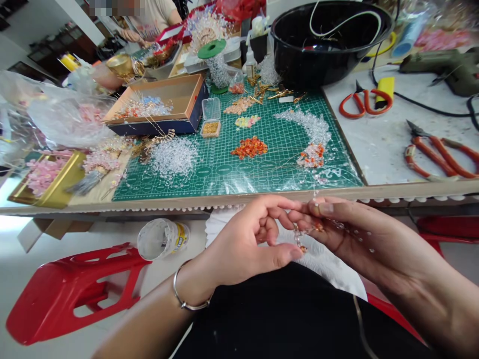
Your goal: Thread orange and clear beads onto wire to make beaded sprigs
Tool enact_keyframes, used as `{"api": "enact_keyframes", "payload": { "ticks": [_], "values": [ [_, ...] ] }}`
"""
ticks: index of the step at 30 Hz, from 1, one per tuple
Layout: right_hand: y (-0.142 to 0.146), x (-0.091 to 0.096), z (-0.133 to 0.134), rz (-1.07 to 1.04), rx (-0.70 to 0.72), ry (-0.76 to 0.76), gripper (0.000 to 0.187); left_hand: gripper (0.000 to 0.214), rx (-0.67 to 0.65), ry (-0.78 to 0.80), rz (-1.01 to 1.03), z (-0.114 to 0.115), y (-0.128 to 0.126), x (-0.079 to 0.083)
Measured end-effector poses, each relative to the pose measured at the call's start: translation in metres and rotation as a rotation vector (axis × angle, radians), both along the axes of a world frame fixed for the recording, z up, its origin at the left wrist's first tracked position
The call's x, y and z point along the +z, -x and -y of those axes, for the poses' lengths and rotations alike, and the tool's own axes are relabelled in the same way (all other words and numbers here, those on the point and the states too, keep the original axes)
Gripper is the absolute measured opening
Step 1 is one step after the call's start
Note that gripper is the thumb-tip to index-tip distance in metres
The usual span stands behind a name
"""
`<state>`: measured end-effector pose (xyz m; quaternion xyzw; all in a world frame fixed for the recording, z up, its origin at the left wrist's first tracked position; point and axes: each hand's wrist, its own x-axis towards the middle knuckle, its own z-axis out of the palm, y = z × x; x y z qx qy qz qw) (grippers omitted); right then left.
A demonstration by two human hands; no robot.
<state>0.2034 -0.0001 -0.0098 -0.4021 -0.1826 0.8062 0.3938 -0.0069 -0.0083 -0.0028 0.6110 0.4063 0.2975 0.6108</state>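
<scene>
Head view: both hands meet low, nearer than the edge of the surface and over a dark lap. Left hand (247, 242) has thumb and forefinger pinched together on a beaded wire (304, 233). Right hand (348, 234) is closed on the same wire from the right, fingertips touching the left hand's. The wire sits between the two hands, with clear and orange beads hanging just under the fingertips. A thin clear strand rises from it toward the surface edge. A metal bangle (183, 294) is on the left wrist, and white cloth (325, 264) lies under the hands. Straight beyond, on the surface, is a green cutting mat (262, 167). Its near right corner carries a mark that looks like A2. The small figures along its near edge are too small to read. On the mat: orange bead pile (249, 147) in the middle, clear bead pile (174, 155) to the left, clear bead crescent (312, 124) to the right. Small plastic case (210, 119) of gold beads sits beside a cardboard box (164, 102) at far left. Black bowl (329, 42) is at the far edge. Right of the mat are orange scissors (364, 102) and orange-handled pliers (437, 154). White jar (162, 238) lies on its side left of the hands, its yellow label unreadable. Red stool (71, 294) is at near left. Another person (149, 20) sits at far left.
</scene>
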Motion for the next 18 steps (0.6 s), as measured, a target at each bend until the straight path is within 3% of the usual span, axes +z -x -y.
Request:
{"api": "enact_keyframes", "payload": {
  "ticks": [4, 7, 10, 14, 18],
  "values": [
    [0.000, 0.001, 0.003, 0.001, -0.024, 0.010, 0.007, 0.054, 0.027, -0.135, -0.113, 0.004, -0.003, 0.003],
    [-0.003, -0.006, 0.003, 0.044, -0.080, -0.065, 0.007, 0.044, 0.050, -0.099, -0.126, 0.005, -0.007, 0.005],
    [-0.013, -0.022, 0.000, 0.128, -0.040, -0.234, 0.011, 0.024, 0.187, 0.179, 0.090, 0.000, -0.009, 0.004],
    [-0.027, -0.048, 0.001, 0.147, 0.178, -0.374, 0.005, 0.019, 0.411, 0.643, 0.573, -0.012, -0.011, -0.001],
    [-0.026, -0.067, 0.008, 0.075, 0.339, -0.437, 0.009, 0.021, 0.527, 0.781, 0.810, -0.020, -0.016, -0.004]
  ]
}}
